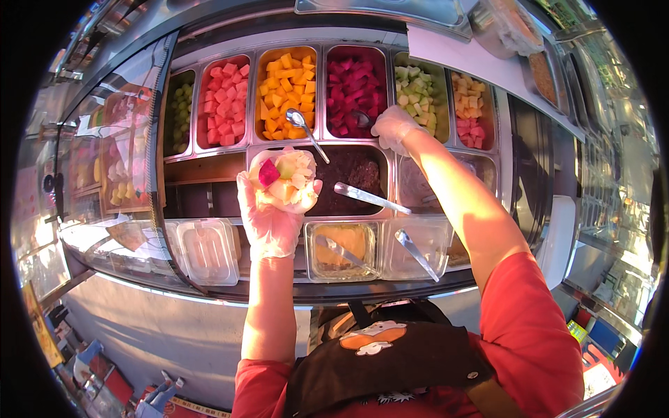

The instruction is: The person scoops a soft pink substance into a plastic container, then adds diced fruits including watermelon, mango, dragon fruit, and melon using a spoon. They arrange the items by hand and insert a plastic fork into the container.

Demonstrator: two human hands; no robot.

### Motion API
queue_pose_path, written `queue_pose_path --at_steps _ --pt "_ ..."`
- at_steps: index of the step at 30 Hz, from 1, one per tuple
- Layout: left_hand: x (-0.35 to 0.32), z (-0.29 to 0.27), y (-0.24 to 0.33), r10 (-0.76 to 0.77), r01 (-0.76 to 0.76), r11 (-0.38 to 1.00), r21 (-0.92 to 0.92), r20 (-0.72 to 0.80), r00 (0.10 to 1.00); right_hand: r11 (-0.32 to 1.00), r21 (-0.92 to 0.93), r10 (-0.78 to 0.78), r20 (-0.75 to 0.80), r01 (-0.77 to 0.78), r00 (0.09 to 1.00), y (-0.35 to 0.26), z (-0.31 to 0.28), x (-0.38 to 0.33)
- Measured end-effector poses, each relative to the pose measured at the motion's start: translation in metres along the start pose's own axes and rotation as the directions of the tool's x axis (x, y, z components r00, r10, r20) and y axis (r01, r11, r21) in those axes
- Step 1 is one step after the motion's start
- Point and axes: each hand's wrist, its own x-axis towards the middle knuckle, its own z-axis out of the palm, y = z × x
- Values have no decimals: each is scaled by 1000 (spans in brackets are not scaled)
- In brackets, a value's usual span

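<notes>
My gloved left hand [268, 219] is wrapped round a small cup [296, 202], seen from above and heaped with pale pieces, a magenta dragon fruit chunk and a pale green cube. My gloved right hand [397, 130] is at the right rim of the dragon fruit tray [355, 76], fingers closed at the handle end of a metal spoon [362, 119]. The spoon's bowl rests among the magenta cubes; the grip itself is partly hidden. Another spoon [296, 118] lies across the front of the mango tray [286, 83], just beyond the cup.
The back row also has trays of watermelon [224, 97], pale green melon [416, 94] and mixed orange and pink cubes [470, 104]. In front sits a dark filling tray [348, 174] with a spoon [369, 197]. Lidded clear boxes [209, 251] line the near edge.
</notes>
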Motion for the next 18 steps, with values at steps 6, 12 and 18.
queue_pose_path --at_steps 6,12,18 --pt "-6 -7 -15 33 -32 999 -10 62 998 -267 888 270 441 -373 856 -11 -12 -26" --pt "-2 -8 -25 123 -120 991 -61 50 991 -352 925 209 228 -144 951 -29 -17 -80" --pt "20 -2 -44 239 -238 971 -26 122 963 660 511 -89 -676 551 732 -52 -26 -152"
